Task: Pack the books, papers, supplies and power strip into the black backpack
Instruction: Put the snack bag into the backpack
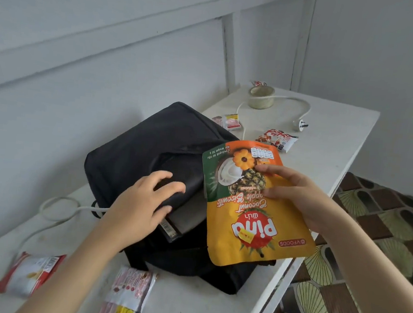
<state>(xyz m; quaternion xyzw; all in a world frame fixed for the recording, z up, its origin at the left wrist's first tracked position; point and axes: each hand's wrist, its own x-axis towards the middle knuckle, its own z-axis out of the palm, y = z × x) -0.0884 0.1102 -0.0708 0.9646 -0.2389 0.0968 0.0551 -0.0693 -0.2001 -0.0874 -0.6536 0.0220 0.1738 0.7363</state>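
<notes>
On the white worktop [186, 305], left to right:

- Near left corner: red-and-white snack packet [27, 274], second packet [126, 297] just beside it. Both lie flat and loose, not yet packed.
- White cord [84, 208] loops on the worktop and runs in behind the pack. The strip body is not seen.
- Black backpack [146, 145] lies on its back at mid-worktop, mouth toward the person, zip open. Soft fabric, so the lip sags unless held.
- Left hand [142, 205]: fingers spread over the upper lip of the mouth, thumb beneath, gripping the fabric and holding it open. A dark book [187, 217] shows in the gap, already seated.
- Biscuit pouch [251, 226], orange and yellow, hangs upside down over the right side of the mouth, not yet inside. Right hand [304, 201] pinches its right edge, two fingertips on the printed face.

Handling judgement: pouch is light, glossy film, likely slippery, contents brittle. Best held by an edge seam and never squeezed across the middle. Should slide in flat alongside the book.

- Far end: small packet [227, 121], another [276, 138], tape roll [261, 97], plug [301, 125].
</notes>
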